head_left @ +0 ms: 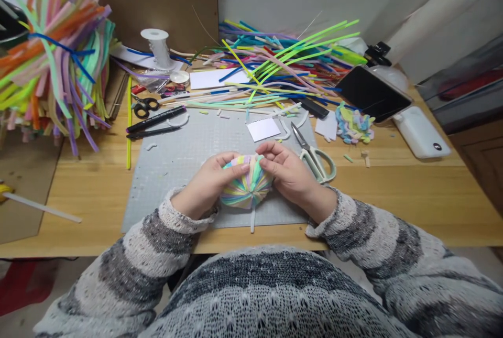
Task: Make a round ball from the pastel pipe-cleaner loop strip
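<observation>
Both hands close around a rounded ball of pastel striped pipe cleaners (245, 187) above the near edge of a grey cutting mat (176, 160): the left hand (208, 183) cups it at 9 o'clock, the right hand (288, 170) pinches its top at 2 o'clock. White-handled scissors (316, 157) lie at 3 o'clock, just beside the right hand. A loose heap of coloured pipe cleaners (283, 60) spreads at 12 o'clock, a black tablet (371, 93) at 2 o'clock.

Scissors (316, 159) lie on the grey cutting mat (176, 160), pipe cleaners (275, 65), a thread spool (159, 47) and tablet (371, 93) beyond
</observation>
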Available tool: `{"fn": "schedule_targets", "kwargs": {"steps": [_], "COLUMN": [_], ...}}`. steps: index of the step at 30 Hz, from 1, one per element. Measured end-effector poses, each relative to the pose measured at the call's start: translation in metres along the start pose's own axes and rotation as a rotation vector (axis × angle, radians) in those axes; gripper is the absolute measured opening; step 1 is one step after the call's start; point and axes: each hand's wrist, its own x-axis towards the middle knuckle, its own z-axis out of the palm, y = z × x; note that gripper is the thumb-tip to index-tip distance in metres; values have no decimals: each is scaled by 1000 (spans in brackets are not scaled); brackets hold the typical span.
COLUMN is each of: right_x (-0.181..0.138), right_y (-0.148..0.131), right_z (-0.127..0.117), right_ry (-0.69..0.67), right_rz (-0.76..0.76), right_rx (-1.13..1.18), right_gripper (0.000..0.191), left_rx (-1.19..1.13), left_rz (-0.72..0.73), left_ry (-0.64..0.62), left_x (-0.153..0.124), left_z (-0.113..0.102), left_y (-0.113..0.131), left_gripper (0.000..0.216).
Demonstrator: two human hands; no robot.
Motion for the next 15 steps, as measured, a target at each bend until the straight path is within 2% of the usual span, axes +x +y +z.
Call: {"fn": "schedule_targets", "kwargs": {"steps": [7, 15], "right_x": [-2, -2], "right_y": [-4, -5], "right_z": [2, 3], "right_ry": [26, 55], "right_rz": [-1, -18], "right_rx": [72, 20], "right_gripper": [25, 25], "left_rx": [-173, -154], "left_rz": [-13, -1], "left_ry": [-39, -64], "left_x": [2, 1], "left_z": [-1, -2], "left_y": [1, 0], "left_gripper": [27, 24]}}
